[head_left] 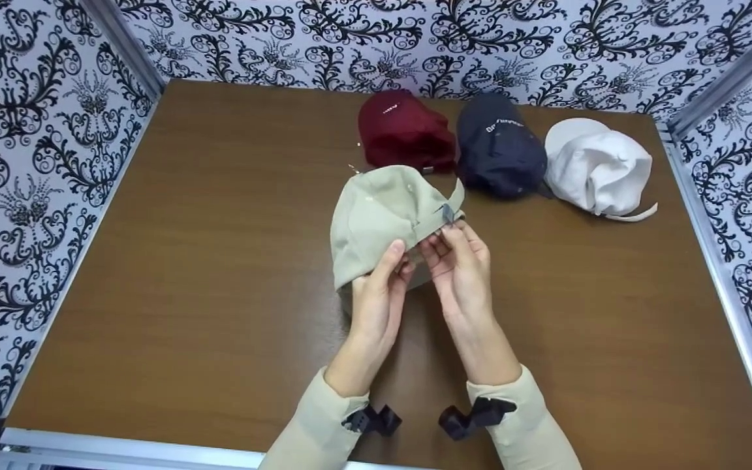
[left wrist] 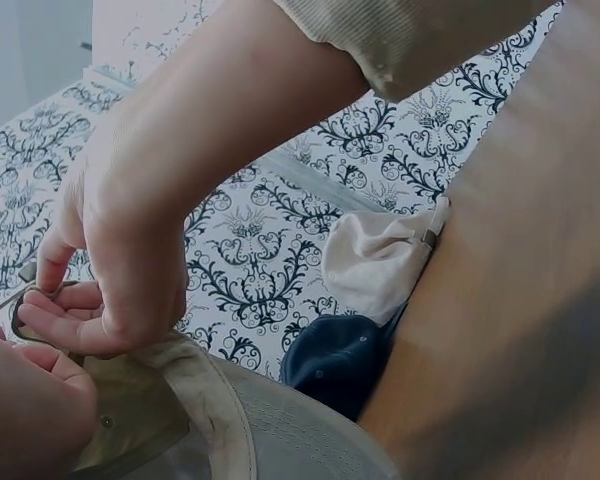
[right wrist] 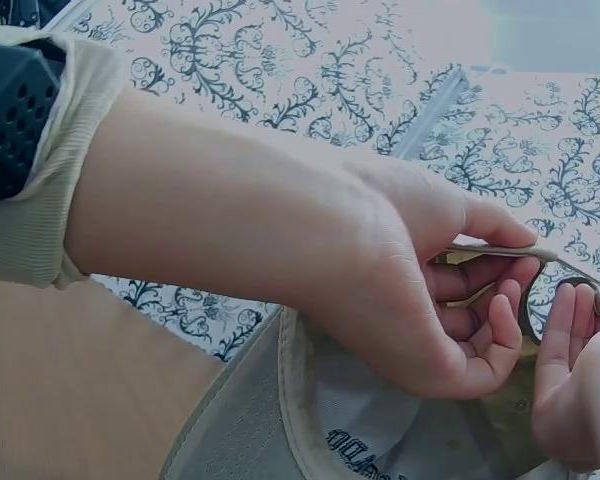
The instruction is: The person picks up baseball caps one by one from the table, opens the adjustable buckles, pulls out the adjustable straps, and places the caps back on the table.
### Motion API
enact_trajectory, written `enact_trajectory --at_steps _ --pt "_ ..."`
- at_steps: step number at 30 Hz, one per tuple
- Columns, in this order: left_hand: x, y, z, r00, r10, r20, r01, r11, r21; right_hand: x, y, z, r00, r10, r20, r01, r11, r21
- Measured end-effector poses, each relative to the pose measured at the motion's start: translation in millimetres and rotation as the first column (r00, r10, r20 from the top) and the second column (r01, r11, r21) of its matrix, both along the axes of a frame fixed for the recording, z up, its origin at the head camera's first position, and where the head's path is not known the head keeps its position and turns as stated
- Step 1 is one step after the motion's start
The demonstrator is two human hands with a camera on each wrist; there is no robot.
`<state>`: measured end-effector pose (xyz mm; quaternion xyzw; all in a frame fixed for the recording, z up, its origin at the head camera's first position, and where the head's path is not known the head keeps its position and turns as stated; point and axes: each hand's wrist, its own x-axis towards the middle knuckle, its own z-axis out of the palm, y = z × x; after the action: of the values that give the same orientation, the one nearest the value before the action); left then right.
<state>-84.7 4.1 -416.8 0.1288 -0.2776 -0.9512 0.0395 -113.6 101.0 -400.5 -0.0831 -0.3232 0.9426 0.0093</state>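
Note:
A beige cap (head_left: 376, 209) is held above the table, its rear strap side toward the person. My left hand (head_left: 377, 303) grips the cap's lower edge, thumb on the outside and fingers inside the opening. Beside it, my right hand (head_left: 461, 267) pinches the strap close to a dark buckle (head_left: 448, 213), and the strap's loose end points upward. The wrist views show both hands close together at the strap opening. The brim (left wrist: 300, 430) hangs below in the left wrist view. In the right wrist view, dark lettering (right wrist: 365, 455) shows inside the cap.
Along the back of the brown table (head_left: 187, 261) lie a maroon cap (head_left: 405, 134), a navy cap (head_left: 500, 147) and a white cap (head_left: 601, 166) in a row. Patterned walls (head_left: 376, 46) enclose the back and sides. A metal frame (head_left: 121, 447) edges the front.

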Motion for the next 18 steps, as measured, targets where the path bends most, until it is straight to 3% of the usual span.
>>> enact_trajectory --at_steps 9,18 --pt "1.5 0.4 1.5 1.000 -0.010 0.002 0.010 0.999 -0.039 -4.7 3.4 3.5 0.993 0.111 0.029 -0.106 0.984 -0.140" --pt "2.9 6.2 2.9 1.000 0.002 -0.013 -0.002 0.998 -0.068 -11.9 1.3 7.0 0.989 0.120 0.087 -0.100 0.974 -0.205"
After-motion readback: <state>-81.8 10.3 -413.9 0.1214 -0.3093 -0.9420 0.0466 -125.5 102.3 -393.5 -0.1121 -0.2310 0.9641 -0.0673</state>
